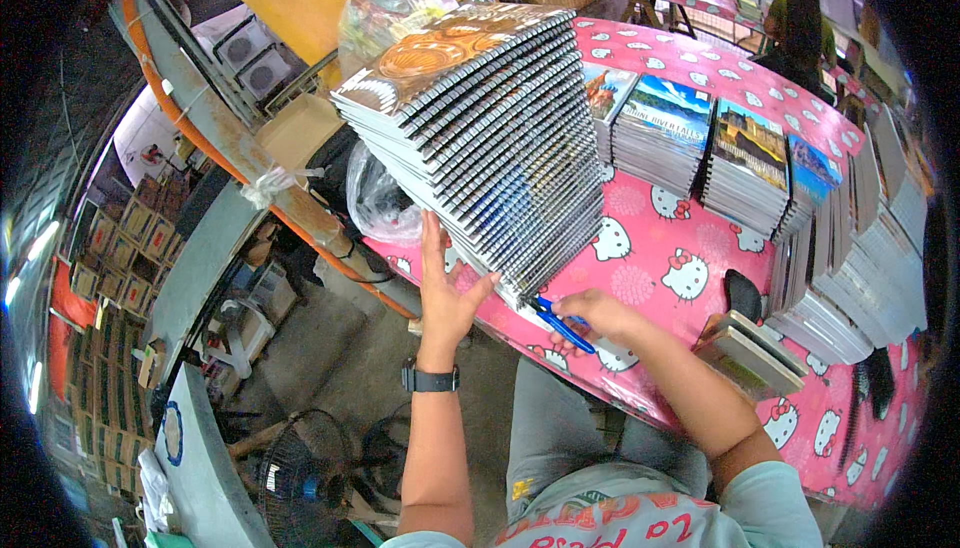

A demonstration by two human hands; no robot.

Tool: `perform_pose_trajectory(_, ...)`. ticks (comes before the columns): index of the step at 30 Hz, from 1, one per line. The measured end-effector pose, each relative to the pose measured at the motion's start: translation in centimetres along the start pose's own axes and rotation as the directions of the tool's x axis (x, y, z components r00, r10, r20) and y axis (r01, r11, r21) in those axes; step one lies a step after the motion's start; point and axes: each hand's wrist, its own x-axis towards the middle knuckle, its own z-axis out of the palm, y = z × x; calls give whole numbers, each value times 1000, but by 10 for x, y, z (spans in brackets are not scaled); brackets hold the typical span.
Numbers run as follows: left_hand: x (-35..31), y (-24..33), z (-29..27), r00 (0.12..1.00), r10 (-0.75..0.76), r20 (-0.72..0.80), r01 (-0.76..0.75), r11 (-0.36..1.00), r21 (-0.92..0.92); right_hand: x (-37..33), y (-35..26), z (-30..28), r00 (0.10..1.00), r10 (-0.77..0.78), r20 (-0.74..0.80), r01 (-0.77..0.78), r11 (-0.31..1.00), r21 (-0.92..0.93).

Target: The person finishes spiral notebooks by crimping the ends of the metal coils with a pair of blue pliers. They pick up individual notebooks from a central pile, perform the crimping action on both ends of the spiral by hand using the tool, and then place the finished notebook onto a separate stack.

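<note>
A tall stack of spiral-bound notebooks (500, 148) stands in front of me on the pink table, its wire coils facing right and toward me. The top cover is brown with a round pattern. My left hand (447, 303) rests against the stack's lower left side, fingers stretched out and thumb apart, a dark watch on the wrist. My right hand (597, 316) is closed around blue-handled pliers (565, 326). The pliers' jaws are at the coil ends near the bottom corner of the stack; what exactly they grip is too small to tell.
Shorter notebook stacks (660, 133) line the table's far side. Many more notebooks (850, 258) stand at the right, beside a small pile of boards (750, 356). Plastic bags (385, 8) lie behind the stack. A fan (305, 468) stands on the floor at lower left. Another person (800, 23) is far right.
</note>
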Motion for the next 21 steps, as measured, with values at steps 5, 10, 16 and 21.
perform_pose_trajectory(5,-1,-4,0,1000,26,-10,-26,1000,-16,-16,20,27,822,-548,-157,290,639,-713)
perform_pose_trajectory(10,0,-2,2,1000,4,-5,-4,1000,-18,-14,29,32,663,-725,-190,329,509,-795)
perform_pose_trajectory(16,0,-3,1,1000,5,-10,-5,1000,-25,-10,30,30,666,-735,-127,279,403,-872)
perform_pose_trajectory(21,1,-5,2,999,36,-6,-36,994,-101,9,14,5,993,-111,26,112,994,-15)
